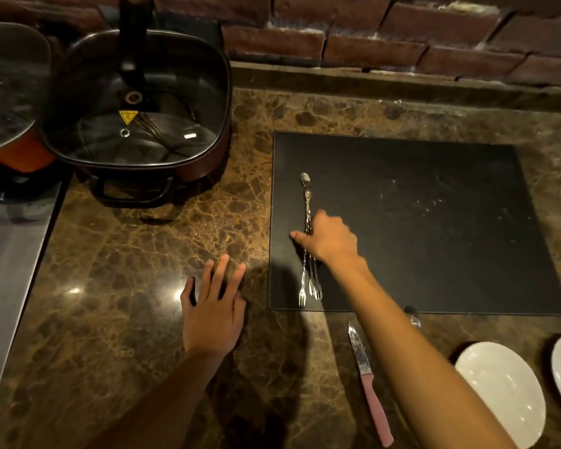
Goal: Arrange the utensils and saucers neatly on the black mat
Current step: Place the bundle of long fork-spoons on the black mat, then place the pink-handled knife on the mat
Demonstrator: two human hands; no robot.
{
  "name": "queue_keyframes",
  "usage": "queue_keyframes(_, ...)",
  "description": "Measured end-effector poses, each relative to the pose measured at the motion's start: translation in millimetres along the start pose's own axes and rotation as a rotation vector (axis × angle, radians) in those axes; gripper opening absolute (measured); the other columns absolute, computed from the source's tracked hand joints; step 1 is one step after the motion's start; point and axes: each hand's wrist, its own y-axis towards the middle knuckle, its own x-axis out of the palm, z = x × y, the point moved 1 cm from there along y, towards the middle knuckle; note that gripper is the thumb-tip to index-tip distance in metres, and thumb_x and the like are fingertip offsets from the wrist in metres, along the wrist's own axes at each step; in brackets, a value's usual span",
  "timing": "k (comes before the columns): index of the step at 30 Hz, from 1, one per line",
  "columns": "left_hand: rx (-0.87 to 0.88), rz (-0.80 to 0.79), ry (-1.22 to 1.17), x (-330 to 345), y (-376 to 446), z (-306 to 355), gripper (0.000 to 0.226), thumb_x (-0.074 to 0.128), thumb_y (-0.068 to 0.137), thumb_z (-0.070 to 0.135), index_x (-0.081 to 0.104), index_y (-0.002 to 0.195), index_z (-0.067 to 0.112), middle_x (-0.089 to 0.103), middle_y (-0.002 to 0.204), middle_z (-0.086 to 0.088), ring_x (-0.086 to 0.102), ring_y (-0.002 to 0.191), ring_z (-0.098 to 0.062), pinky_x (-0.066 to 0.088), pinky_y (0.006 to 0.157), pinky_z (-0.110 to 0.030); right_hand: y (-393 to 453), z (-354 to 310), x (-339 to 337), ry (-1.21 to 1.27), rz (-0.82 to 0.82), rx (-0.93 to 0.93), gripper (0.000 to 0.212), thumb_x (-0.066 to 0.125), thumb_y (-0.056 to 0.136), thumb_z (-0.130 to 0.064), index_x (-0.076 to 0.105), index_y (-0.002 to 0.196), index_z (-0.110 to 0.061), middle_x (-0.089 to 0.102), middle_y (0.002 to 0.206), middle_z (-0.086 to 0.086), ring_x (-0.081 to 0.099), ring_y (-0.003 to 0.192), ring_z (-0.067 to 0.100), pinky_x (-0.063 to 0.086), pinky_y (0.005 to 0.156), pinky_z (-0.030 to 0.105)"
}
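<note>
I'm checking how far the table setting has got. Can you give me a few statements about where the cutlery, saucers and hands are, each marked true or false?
1. The right hand rests on a bundle of small forks and spoons on the black mat. True.
2. The pink-handled knife lies on the mat. False: it lies on the marble counter, in front of the mat.
3. The left hand lies flat on the counter, holding nothing. True.
4. Both white saucers are on the mat. False: they sit on the counter at the lower right, off the mat.
5. The lidded pan stands to the right of the mat. False: it stands to its left.
</note>
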Motion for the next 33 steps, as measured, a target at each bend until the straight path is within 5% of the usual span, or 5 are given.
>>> queue_keyframes(11,0.01,-0.009,-0.048,0,-2,-1,0.057,0.027,0.102,0.038,0.039,0.157,0.032,0.027,0.17,0.0,0.023,0.158,-0.023,0.022,0.122,-0.057,-94,55,36,0.295,-0.05,-0.188,0.026,0.057,0.095,-0.032,0.06,0.113,-0.015,0.073,0.084,0.005,0.067,0.088,0.026,0.045,0.077,0.032)
queue_keyframes(17,0.006,-0.002,-0.051,2,-1,-1,0.057,0.025,0.102,0.039,0.038,0.158,0.032,0.028,0.17,0.0,0.025,0.157,-0.024,0.023,0.121,-0.057,-164,138,35,0.245,0.03,-0.057,0.023,0.066,0.088,-0.044,0.057,0.095,-0.024,0.063,0.091,-0.008,0.061,0.081,0.011,0.051,0.073,0.03)
queue_keyframes(20,0.003,0.002,-0.037,6,-1,-2,0.056,0.023,0.103,0.04,0.038,0.157,0.033,0.028,0.169,0.0,0.025,0.157,-0.024,0.023,0.12,-0.057,-195,159,54,0.158,-0.131,0.093,0.043,0.07,0.082,-0.049,0.048,0.108,-0.023,0.056,0.109,-0.002,0.061,0.096,0.019,0.049,0.077,0.029)
queue_keyframes(25,-0.01,0.017,-0.015,9,-1,-3,0.056,0.027,0.102,0.039,0.036,0.157,0.035,0.026,0.17,0.003,0.023,0.157,-0.021,0.021,0.12,-0.054,-221,156,74,0.062,-0.177,0.196,0.026,0.057,0.085,-0.046,0.049,0.096,-0.024,0.066,0.104,0.004,0.065,0.101,0.028,0.049,0.077,0.034)
queue_keyframes(33,-0.005,0.046,-0.032,12,-2,-2,0.055,0.027,0.102,0.039,0.04,0.156,0.033,0.029,0.169,0.001,0.025,0.156,-0.022,0.019,0.12,-0.054,-186,154,43,0.408,-0.005,0.175,0.017,0.075,0.082,-0.025,0.059,0.074,-0.024,0.065,0.053,-0.005,0.065,0.051,0.004,0.047,0.051,0.012)
